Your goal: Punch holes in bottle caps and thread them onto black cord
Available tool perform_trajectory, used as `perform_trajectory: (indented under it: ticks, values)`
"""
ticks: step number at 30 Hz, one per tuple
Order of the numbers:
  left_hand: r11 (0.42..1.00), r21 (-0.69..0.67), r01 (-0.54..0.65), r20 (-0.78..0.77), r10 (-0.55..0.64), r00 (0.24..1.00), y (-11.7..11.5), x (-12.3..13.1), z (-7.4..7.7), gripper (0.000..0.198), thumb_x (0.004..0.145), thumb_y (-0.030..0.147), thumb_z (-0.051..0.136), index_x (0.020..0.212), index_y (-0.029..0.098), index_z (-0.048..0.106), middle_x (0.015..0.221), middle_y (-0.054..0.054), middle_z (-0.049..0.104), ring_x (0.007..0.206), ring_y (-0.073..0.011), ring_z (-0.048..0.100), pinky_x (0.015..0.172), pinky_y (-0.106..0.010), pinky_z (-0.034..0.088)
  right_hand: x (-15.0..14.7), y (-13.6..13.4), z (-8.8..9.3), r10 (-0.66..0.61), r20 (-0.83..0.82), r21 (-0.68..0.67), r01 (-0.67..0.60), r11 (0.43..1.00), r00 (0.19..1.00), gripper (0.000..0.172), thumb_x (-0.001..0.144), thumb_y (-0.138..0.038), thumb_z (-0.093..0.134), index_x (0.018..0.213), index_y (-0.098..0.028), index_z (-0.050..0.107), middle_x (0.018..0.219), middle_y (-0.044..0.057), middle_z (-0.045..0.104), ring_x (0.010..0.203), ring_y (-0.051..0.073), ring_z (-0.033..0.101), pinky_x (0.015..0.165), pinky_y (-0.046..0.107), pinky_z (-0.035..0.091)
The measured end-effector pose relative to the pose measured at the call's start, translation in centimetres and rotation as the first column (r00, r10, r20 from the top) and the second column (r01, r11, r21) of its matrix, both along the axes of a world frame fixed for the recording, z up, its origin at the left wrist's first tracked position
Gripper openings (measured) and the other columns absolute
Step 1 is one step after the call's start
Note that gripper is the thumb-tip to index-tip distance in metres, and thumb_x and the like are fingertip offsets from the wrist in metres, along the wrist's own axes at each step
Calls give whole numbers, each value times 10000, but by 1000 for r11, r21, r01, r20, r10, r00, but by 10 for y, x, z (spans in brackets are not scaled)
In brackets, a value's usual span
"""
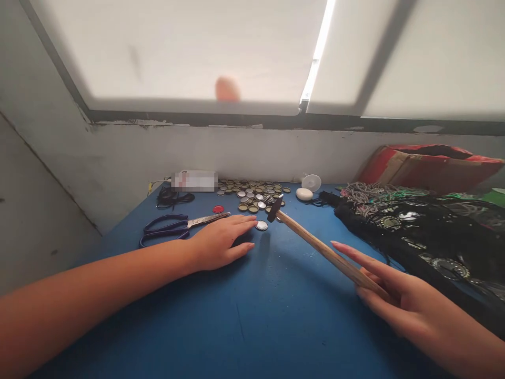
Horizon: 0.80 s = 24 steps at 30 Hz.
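Note:
My right hand (398, 300) grips the wooden handle of a small hammer (319, 246) near its end, with the index finger stretched along it. The dark hammer head is raised a little over the table. My left hand (224, 239) lies low over the blue tabletop, fingers stretched out and apart. Its fingertips are at a silver bottle cap (261, 226); whether they touch it I cannot tell. Beyond lies a heap of bottle caps (252, 197), some silver side up, others showing their inside. Partly behind my left hand are scissors (177, 225) with dark blue handles.
A red cap (218, 209) lies near the scissor tips. Black cord (173, 198) and a white box (195, 181) are at the back left. A white rounded object (304, 194) stands by the wall. Black cords and fabric (434, 237) cover the right side, before a red box (426, 171).

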<state>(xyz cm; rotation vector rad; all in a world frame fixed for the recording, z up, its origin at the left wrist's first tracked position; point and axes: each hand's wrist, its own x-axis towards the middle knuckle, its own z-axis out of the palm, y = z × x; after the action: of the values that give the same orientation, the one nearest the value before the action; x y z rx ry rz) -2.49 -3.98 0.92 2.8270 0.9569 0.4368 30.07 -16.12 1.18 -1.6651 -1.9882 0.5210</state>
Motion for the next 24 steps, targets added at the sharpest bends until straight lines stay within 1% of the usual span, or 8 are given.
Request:
perform_trajectory:
  ticks: [3, 6, 14, 17, 19, 21, 22, 24]
  values:
    - [999, -1, 45, -58, -45, 997, 4, 7, 4, 520, 945, 410, 457, 1400, 158, 450, 1456, -110, 449, 1356, -270, 404, 1127, -466, 342, 2, 1, -4, 34, 20, 26, -34, 999, 999, 465, 905, -532, 426, 1361, -450, 468, 1298, -79, 596, 1127, 190, 609, 883, 280, 507]
    - [996, 17, 82, -67, -81, 994, 7, 10, 2, 491, 947, 401, 454, 1370, 155, 485, 1412, -103, 503, 1313, -265, 451, 1101, -455, 372, 5, -2, -11, 44, 118, 91, -55, 994, 992, 458, 924, -526, 389, 1380, -490, 413, 1333, -113, 552, 1170, 189, 574, 911, 311, 493]
    - [993, 81, 81, 29, -84, 996, 8, 7, -5, 442, 915, 348, 510, 1303, 137, 537, 1347, -130, 551, 1265, -264, 487, 1083, -439, 390, 2, -13, -12, 39, 231, 42, -50, 998, 972, 457, 962, -485, 345, 1418, -479, 359, 1414, -150, 472, 1260, 179, 495, 993, 272, 443]
    - [993, 47, 111, 15, -112, 994, 8, 8, -4, 419, 926, 329, 489, 1302, 154, 550, 1345, -105, 563, 1257, -247, 502, 1078, -417, 399, -2, -15, -11, 19, 190, 94, -38, 995, 982, 450, 952, -495, 368, 1399, -463, 407, 1362, -126, 539, 1205, 199, 554, 951, 268, 493]
    - [993, 43, 110, 22, -111, 994, 8, 8, -3, 428, 923, 319, 494, 1318, 159, 540, 1346, -97, 565, 1253, -243, 506, 1071, -417, 406, -3, -16, -12, -23, 90, 85, 15, 996, 996, 454, 938, -509, 403, 1386, -447, 439, 1175, -81, 680, 948, 196, 700, 741, 240, 604]
    - [994, 42, 103, 27, -105, 994, 8, 8, -3, 434, 923, 313, 494, 1329, 165, 534, 1349, -92, 563, 1255, -241, 504, 1072, -422, 404, -3, -15, -15, -63, -16, 42, 64, 997, 998, 486, 909, -526, 463, 1385, -428, 449, 924, -59, 745, 637, 174, 711, 495, 222, 602]
    - [994, 44, 101, 31, -102, 994, 8, 8, -3, 432, 922, 312, 496, 1326, 165, 539, 1347, -91, 566, 1255, -240, 504, 1074, -421, 402, -3, -15, -16, -70, -32, 37, 72, 997, 997, 495, 898, -527, 485, 1382, -425, 454, 891, -57, 747, 603, 172, 704, 471, 223, 596]
    - [994, 45, 99, 38, -101, 994, 8, 8, -4, 417, 919, 306, 501, 1305, 163, 560, 1339, -94, 572, 1248, -236, 511, 1075, -412, 403, -1, -13, -18, -28, 40, 88, 24, 996, 999, 464, 904, -513, 481, 1362, -442, 472, 1068, -61, 722, 822, 196, 723, 669, 253, 621]
